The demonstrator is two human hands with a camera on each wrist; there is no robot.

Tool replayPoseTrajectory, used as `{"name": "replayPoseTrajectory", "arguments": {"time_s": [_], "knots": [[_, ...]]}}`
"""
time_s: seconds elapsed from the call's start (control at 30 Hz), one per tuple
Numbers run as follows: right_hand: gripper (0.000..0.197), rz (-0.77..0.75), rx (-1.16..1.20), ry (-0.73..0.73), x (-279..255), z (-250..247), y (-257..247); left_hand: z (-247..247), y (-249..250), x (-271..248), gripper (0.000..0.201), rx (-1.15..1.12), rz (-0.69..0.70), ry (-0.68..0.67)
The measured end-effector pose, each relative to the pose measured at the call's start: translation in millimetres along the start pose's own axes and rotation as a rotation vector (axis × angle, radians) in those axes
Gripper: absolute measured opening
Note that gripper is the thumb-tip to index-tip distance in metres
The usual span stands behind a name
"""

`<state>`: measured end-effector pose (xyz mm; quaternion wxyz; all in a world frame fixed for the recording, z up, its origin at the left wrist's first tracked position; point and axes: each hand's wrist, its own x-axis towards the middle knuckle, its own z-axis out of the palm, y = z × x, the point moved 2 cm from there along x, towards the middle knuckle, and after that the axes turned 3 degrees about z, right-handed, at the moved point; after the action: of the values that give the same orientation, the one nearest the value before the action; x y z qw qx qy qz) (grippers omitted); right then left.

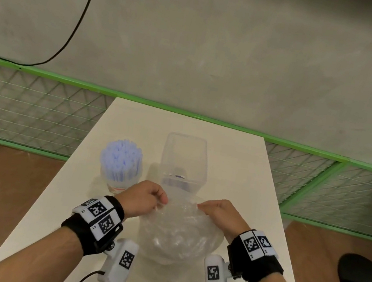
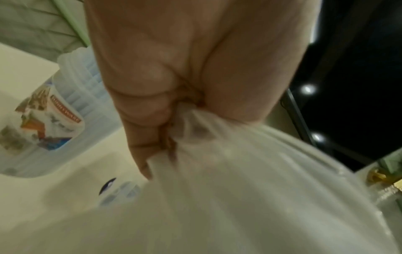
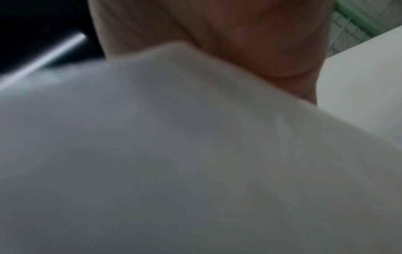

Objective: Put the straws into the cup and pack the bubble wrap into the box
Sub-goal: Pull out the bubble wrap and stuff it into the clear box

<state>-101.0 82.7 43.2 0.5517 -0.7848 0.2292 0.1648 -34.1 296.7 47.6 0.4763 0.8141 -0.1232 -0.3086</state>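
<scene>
Left hand [image 1: 143, 199] clamped on crumpled clear bubble wrap [image 1: 179, 235], right hand [image 1: 219, 216] seemingly too; best compressed narrower than tall clear plastic box [image 1: 185, 160]

hands: 2, left hand [image 1: 143, 199] + right hand [image 1: 219, 214], lower centre of your view
bubble wrap [image 1: 179, 233]: 1 bundle
box [image 1: 185, 163]: 1, centre
cup [image 1: 119, 179]: 1, left of box
straws [image 1: 122, 157]: many, can't count
table [image 1: 248, 176]: 1
</scene>
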Motion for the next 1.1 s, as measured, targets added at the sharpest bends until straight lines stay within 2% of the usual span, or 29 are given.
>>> {"name": "replayPoseTrajectory", "arguments": {"time_s": [0.1, 0.2, 0.33, 0.43, 0.53, 0.67, 0.77, 0.83, 0.9, 1.0, 1.03, 1.1], "knots": [[0.020, 0.040, 0.002, -0.027, 5.4, -0.9, -1.1, -2.9, 5.7, 4.7, 0.016, 0.023, -0.001, -0.062], [0.024, 0.071, 0.144, -0.076, 8.4, -1.3, -3.3, -6.8, 8.4, 6.7, 0.006, 0.029, 0.043, -0.099], [0.022, 0.063, 0.212, -0.179, 7.5, -0.6, -5.2, -6.6, 9.4, 9.1, 0.016, -0.049, 0.103, -0.168], [0.021, 0.078, 0.194, -0.170, 11.3, -1.1, -3.4, -4.3, 11.0, 12.6, 0.020, -0.017, 0.095, -0.173], [0.017, 0.099, 0.172, -0.117, 17.1, -2.2, 1.4, -0.8, 10.7, 18.3, 0.032, -0.004, 0.056, -0.165], [0.020, 0.150, 0.132, -0.102, 23.4, -2.1, 8.7, 1.7, 13.5, 22.9, 0.028, -0.029, -0.046, -0.201], [0.008, 0.034, 0.041, -0.096, 23.0, -2.0, 6.8, 1.9, 14.1, 22.7, 0.018, -0.056, -0.138, -0.268], [0.016, -0.125, 0.028, -0.017, 10.4, -8.2, -1.4, 0.7, 11.3, 20.8, 0.020, 0.038, -0.179, -0.332], [0.037, -0.251, 0.045, -0.067, -7.0, -16.2, -8.3, -1.3, 6.2, 19.0, 0.029, 0.112, -0.200, -0.384], [0.073, -0.271, -0.103, -0.287, -27.8, -27.0, 3.3, -5.3, -2.1, 17.5, 0.039, 0.085, -0.204, -0.430], [0.077, -0.264, -0.206, -0.319, -32.8, -29.7, 8.7, -6.9, -3.3, 16.5, 0.043, 0.069, -0.187, -0.436], [0.076, -0.308, -0.393, -0.277, -32.9, -34.6, 16.7, -10.4, -6.0, 14.4, 0.049, 0.032, -0.131, -0.418]]}}
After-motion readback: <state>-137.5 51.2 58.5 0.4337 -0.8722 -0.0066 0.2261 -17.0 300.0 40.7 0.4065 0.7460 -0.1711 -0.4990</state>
